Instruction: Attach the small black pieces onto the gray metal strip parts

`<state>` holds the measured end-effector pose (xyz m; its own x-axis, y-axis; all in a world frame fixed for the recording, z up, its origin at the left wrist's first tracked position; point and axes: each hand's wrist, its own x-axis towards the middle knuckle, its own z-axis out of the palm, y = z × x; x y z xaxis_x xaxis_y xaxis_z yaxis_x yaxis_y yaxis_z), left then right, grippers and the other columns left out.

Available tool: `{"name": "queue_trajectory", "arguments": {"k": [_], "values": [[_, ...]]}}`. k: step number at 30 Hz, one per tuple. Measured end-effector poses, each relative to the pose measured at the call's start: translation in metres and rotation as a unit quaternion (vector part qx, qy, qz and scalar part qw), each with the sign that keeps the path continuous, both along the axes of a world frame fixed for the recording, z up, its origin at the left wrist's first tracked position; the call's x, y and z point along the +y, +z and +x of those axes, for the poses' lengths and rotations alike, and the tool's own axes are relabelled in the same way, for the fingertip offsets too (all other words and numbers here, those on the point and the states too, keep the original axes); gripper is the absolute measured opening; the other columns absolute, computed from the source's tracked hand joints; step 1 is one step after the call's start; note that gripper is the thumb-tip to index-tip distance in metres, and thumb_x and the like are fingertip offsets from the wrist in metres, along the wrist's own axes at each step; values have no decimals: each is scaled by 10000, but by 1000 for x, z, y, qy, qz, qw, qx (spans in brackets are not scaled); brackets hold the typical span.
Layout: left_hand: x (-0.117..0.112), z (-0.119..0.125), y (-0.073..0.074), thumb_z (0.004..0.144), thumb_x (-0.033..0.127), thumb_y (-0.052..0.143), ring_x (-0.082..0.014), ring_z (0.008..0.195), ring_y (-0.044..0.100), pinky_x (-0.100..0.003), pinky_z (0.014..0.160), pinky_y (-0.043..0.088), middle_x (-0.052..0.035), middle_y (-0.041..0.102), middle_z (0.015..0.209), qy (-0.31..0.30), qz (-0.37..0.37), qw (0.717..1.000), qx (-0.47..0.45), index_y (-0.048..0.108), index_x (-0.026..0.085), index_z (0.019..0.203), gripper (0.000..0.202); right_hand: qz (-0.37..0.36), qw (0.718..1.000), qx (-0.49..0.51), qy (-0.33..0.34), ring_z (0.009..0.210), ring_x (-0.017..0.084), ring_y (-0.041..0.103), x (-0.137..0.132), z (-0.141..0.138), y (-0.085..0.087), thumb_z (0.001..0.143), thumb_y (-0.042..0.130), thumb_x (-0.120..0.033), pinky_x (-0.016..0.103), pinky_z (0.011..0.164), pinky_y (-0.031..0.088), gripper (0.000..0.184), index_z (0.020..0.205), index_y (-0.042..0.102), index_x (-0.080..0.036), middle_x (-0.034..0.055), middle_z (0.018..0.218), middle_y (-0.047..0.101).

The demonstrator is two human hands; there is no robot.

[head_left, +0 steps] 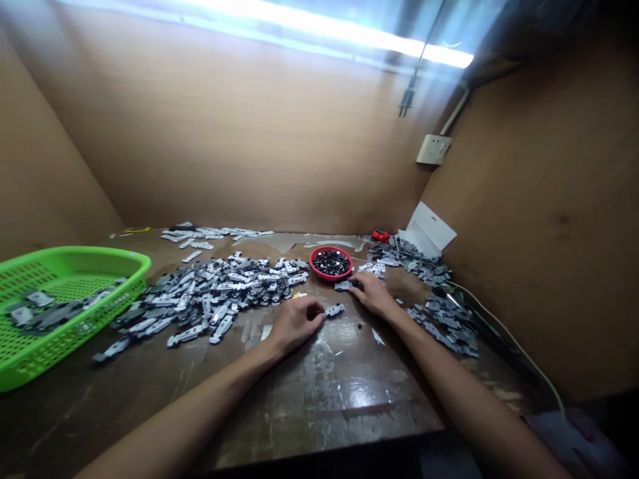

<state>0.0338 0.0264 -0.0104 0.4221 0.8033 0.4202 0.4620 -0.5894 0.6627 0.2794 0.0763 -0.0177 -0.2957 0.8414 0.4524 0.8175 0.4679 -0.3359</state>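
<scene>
My left hand (298, 322) is closed, thumb and fingers pinching the end of a small white-and-grey toy car (335, 310) just above the table. My right hand (372, 294) reaches in from the other side, its fingertips closed on a grey toy car part (343, 286). Right behind that part stands a round red basket (313, 267) full of small black pieces (331, 262). To the left of my left hand spreads a large pile of white-and-grey toy cars (210, 289). Fingers partly hide both held pieces.
A green basket (134, 266) with grey parts stands at the left. Grey parts (446, 322) lie in heaps at the right, beside a cable (499, 324). White parts (214, 233) lie at the back. A plug (407, 100) hangs overhead near a wall socket (433, 149).
</scene>
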Motion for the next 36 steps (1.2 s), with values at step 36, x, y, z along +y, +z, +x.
{"name": "queue_trajectory", "arguments": {"k": [36], "values": [[-2, 0, 2, 753, 233, 568, -137, 688, 577, -236, 664, 424, -12, 652, 741, 6, 0, 1000, 11, 644, 196, 761, 85, -26, 996, -60, -53, 875, 191, 517, -5, -4, 5, 788, 576, -254, 310, 809, 383, 105, 800, 664, -200, 63, 851, 606]]}}
